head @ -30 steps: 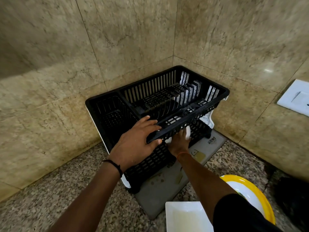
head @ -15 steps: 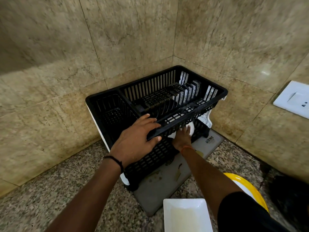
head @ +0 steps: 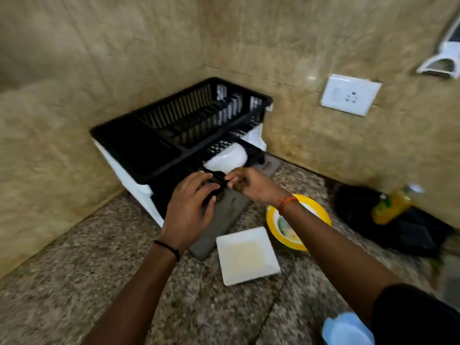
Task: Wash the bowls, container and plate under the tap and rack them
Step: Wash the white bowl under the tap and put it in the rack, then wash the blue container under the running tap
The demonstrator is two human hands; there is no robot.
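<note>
Both hands met at the black dish rack's (head: 179, 135) front lower edge, left hand (head: 190, 210) resting flat with fingers spread, right hand (head: 251, 185) curled, pinching that edge just below 1 white bowl (head: 227, 159), while the square white plate (head: 246, 255) and yellow-rimmed plate (head: 316, 210) lay nearer on bare counter.

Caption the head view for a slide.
Both hands at the black dish rack, a white bowl on its lower tier; square plate waits on the counter.

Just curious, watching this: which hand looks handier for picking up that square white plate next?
Probably the right hand. Its arm already reaches over the square white plate and the yellow-rimmed bowl, while the left hand rests on the black dish rack, farther from the plate.
</note>
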